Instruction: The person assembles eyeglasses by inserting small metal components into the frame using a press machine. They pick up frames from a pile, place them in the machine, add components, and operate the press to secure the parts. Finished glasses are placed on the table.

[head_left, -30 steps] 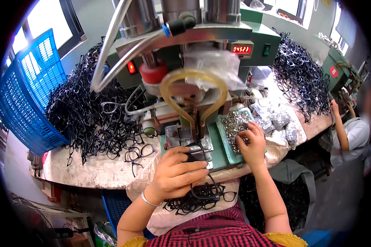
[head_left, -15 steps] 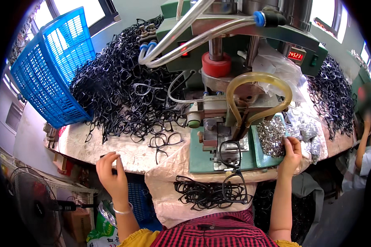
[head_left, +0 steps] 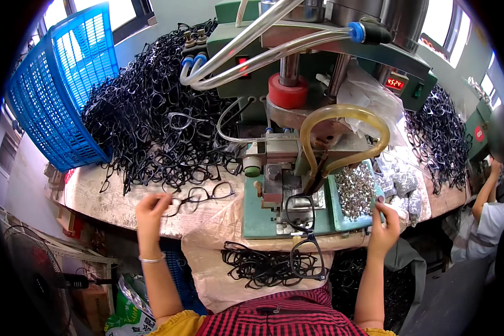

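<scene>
My left hand [head_left: 150, 211] is closed at the table's front edge, fingertips pinching the near end of a black eyeglass frame [head_left: 210, 195]. Beside the tray's right edge, my right hand [head_left: 384, 225] has thumb and fingers drawn together; whatever they hold is too small to name. That blue-green tray [head_left: 334, 208] bears a heap of small shiny metal parts [head_left: 355, 192]. Another black eyeglass frame [head_left: 323, 259] sits upright at the press fixture [head_left: 286, 224], its lower rim hanging past the table edge. Several black frames [head_left: 263, 266] lie on the cloth over my lap.
A green press [head_left: 224, 50] with hoses and a red-collared rod [head_left: 288, 92] rises ahead. Black eyeglass frames [head_left: 151, 112] pile up at left beside a blue basket [head_left: 56, 106]; another pile [head_left: 438, 137] is at right. A fan [head_left: 36, 280] stands lower left. Another person's arm [head_left: 486, 193] shows far right.
My left hand has moved up to the eyeglass frame on the table and taken its end; the frame has turned. My right hand stays by the tray's right edge. The view has shifted slightly.
</scene>
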Demonstrator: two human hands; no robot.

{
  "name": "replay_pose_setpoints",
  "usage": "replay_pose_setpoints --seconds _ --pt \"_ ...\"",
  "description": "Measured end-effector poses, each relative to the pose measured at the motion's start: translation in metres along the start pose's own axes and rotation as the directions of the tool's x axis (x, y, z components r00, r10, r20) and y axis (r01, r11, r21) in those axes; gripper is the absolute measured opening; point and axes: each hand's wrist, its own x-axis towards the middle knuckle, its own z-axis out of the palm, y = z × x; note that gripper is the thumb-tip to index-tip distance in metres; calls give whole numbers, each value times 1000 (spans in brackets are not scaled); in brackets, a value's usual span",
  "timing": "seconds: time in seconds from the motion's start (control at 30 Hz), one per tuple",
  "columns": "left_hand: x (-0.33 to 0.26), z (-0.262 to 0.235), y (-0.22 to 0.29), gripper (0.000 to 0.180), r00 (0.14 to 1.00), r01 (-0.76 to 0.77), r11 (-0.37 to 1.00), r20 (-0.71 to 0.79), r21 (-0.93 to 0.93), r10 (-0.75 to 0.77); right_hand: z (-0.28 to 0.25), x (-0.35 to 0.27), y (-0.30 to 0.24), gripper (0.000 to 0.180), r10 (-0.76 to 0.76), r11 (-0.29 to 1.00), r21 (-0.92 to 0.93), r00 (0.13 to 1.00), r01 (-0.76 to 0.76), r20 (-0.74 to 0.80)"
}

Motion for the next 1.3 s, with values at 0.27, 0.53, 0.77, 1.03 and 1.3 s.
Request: replay_pose_setpoints --seconds 0.27,0.53,0.77,1.03,1.3 --pt "-3 32 2 10 980 -186 982 80 15 184 10 12 -90 16 -172 960 264 942 95 289" --pt "-36 94 3 10 940 -337 905 -138 -259 311 79 11 -130 25 -29 788 591 947 -176 320" --pt "-55 99 172 23 469 -824 454 41 -340 882 72 12 -150 41 27 566 709 869 -420 493" --pt "-81 145 172 32 -143 -940 -10 370 -340 918 28 18 -139 42 -176 825 554 879 -114 444" --pt "-97 180 146 7 -324 -872 -123 369 -475 871 89 5 20 16 -207 969 -101 961 228 183"
